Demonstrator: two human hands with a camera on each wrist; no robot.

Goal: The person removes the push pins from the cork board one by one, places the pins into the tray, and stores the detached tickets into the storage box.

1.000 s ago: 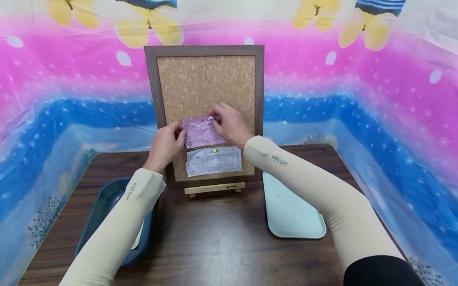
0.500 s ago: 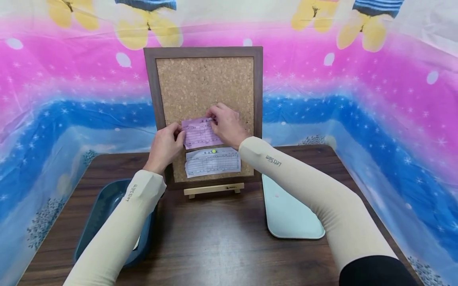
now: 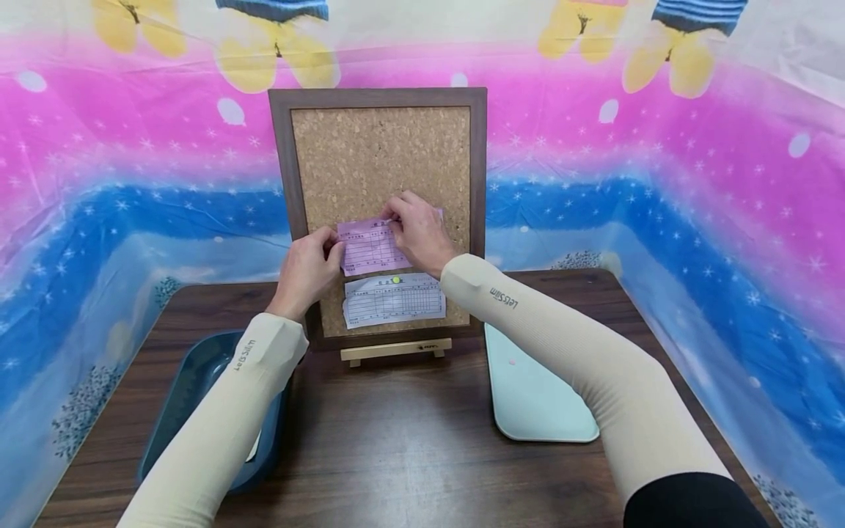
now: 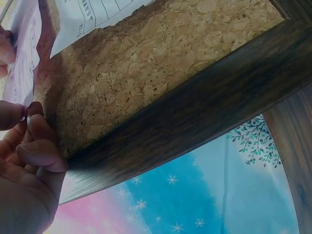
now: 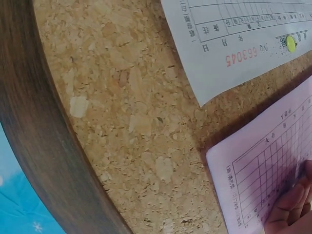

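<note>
A pink printed form (image 3: 366, 251) lies against the framed cork board (image 3: 383, 158). My left hand (image 3: 306, 270) pinches the form's left edge between thumb and finger, also seen where that hand (image 4: 34, 180) fills the left wrist view's lower left. At the form's top middle, my right hand (image 3: 424, 233) presses with thumb and forefinger drawn together; the small pin at its fingertips is hidden now. The form's right corner shows beyond that hand. Just below, a white printed form (image 3: 394, 304) hangs from a yellow-green pushpin (image 5: 291, 44), its left edge ragged.
The board leans on a small wooden easel (image 3: 396, 350) on the dark wood table (image 3: 396, 440). At left, beneath my forearm, stands a deep blue tray (image 3: 178, 381) with papers. A pale green tray (image 3: 541, 396) at right bears a tiny pink item (image 3: 511, 361).
My right hand has shifted slightly left and closed in on the pink form's top edge, covering the whitish pin visible earlier. The left hand keeps its hold on the form's left edge.
</note>
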